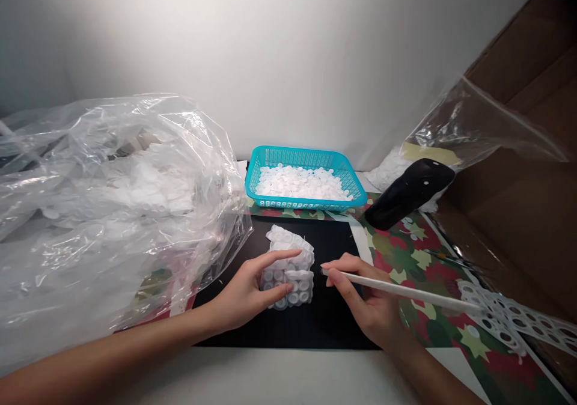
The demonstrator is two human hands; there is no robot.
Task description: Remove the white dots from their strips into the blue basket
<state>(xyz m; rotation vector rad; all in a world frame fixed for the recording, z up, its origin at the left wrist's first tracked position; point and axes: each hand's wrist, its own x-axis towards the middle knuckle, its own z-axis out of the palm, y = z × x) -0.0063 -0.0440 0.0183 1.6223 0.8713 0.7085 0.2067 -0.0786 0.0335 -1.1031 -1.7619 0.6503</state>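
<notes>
My left hand (246,291), fingers half open, rests on a stack of white plastic strips (293,288) mid-way across a black mat (270,327); my right hand (360,297) pinches a white stick (406,288). A teal basket (306,202) of white discs (302,184) sits at the mat's far edge.

Soft light pools on the white wall (288,50), glare streaks the plastic bag (112,170), and the edges bow.

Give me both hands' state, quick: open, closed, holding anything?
Left hand: open, fingers spread on the white plastic stack.
Right hand: closed, holding a white rod.
</notes>
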